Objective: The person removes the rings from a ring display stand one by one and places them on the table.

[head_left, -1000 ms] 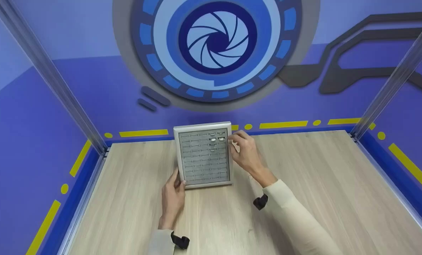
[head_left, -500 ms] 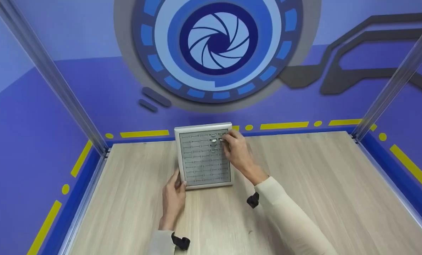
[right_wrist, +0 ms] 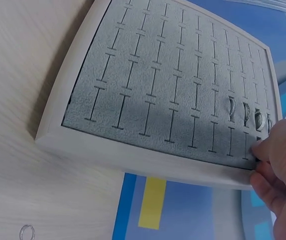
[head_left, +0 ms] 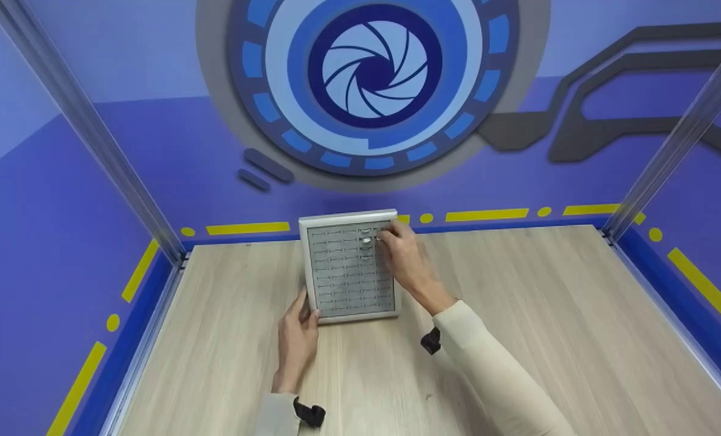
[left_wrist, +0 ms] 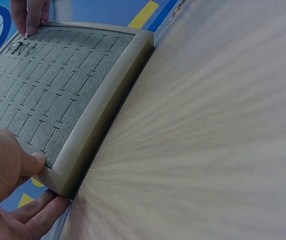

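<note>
A ring display tray (head_left: 351, 272) with a pale frame and a grey slotted pad stands tilted back on the table. My left hand (head_left: 298, 339) grips its lower left corner, thumb on the front and fingers behind, as the left wrist view shows. Several silver rings (right_wrist: 258, 120) sit in slots of one column near the top right. My right hand (head_left: 407, 257) is at the outermost right column beside them. Its thumb and fingertips pinch a small ring (left_wrist: 26, 36), mostly hidden by the fingers. I cannot tell how deep that ring sits in its slot.
A loose ring (right_wrist: 27, 232) lies on the wooden table (head_left: 215, 339), right of the tray. A blue printed wall (head_left: 263, 206) rises close behind the tray. Metal posts (head_left: 112, 163) stand at both back corners.
My right hand has moved left from the tray's right edge onto the upper right slots, covering a ring that showed there, then held nearly still. The left hand keeps its hold.
</note>
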{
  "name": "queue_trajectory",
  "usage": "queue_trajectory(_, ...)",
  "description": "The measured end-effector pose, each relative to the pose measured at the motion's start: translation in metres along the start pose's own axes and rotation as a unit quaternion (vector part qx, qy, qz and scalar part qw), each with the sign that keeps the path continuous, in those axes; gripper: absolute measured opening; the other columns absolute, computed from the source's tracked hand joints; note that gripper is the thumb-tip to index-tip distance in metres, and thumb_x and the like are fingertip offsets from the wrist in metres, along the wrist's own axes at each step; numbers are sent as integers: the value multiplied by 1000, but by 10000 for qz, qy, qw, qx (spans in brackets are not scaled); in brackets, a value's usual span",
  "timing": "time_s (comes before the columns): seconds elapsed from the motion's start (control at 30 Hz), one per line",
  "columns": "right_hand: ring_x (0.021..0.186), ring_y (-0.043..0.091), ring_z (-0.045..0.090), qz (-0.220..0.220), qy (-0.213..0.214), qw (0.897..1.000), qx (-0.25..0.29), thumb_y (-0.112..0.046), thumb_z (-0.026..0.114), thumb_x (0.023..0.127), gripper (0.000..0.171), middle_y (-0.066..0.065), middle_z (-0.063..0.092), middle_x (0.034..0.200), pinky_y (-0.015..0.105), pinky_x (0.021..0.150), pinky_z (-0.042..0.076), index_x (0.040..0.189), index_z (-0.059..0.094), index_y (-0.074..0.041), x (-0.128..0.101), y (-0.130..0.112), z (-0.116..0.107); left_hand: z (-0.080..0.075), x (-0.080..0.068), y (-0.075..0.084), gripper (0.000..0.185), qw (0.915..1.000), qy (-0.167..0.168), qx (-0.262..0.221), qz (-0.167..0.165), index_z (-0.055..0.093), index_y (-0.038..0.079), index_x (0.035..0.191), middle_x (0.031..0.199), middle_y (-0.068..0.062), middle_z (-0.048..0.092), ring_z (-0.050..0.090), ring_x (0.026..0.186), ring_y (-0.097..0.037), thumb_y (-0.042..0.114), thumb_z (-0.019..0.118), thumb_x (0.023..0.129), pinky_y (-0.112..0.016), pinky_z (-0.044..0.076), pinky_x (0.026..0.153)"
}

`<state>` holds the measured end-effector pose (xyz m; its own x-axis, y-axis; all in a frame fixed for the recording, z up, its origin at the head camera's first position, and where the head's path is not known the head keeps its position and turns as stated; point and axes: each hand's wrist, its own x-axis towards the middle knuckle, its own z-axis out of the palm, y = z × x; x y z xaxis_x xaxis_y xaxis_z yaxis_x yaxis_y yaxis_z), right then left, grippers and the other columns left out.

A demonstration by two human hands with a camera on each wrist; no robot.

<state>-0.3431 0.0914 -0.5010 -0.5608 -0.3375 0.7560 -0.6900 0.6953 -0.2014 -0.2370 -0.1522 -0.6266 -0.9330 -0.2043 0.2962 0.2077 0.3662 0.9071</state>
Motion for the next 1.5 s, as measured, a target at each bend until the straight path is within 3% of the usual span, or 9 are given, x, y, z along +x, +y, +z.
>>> queue_trajectory(0.53, 99, 31, 70, -252, 114, 9993, 271, 11, 71, 95, 11, 14, 67, 105, 41, 86, 65, 101, 74, 3, -3, 6, 0, 1, 0, 0, 66, 10000, 26, 19, -83, 42, -1, 161, 155, -29, 53, 61, 136, -42, -9, 66, 100, -30, 58, 106)
queue_trajectory(1.07, 97, 29, 68, -369, 135, 9985, 376, 7, 71, 98, 8, 13, 66, 106, 38, 81, 65, 103, 75, 1, -6, 9, -1, -1, 0, 4, 63, 9997, 4, 182, -157, 43, -5, 160, 159, -27, 50, 59, 140, -40, -6, 66, 101, -36, 57, 110)
queue_trajectory(1.5, 100, 29, 70, -566, 171, 9971, 489, 10, 73, 95, 15, 15, 66, 109, 36, 83, 67, 108, 74, 2, -9, 13, -3, -1, 0, 4, 65, 9997, -43, 96, -201, 41, -3, 161, 162, -24, 48, 57, 142, -40, -7, 65, 101, -35, 55, 113)
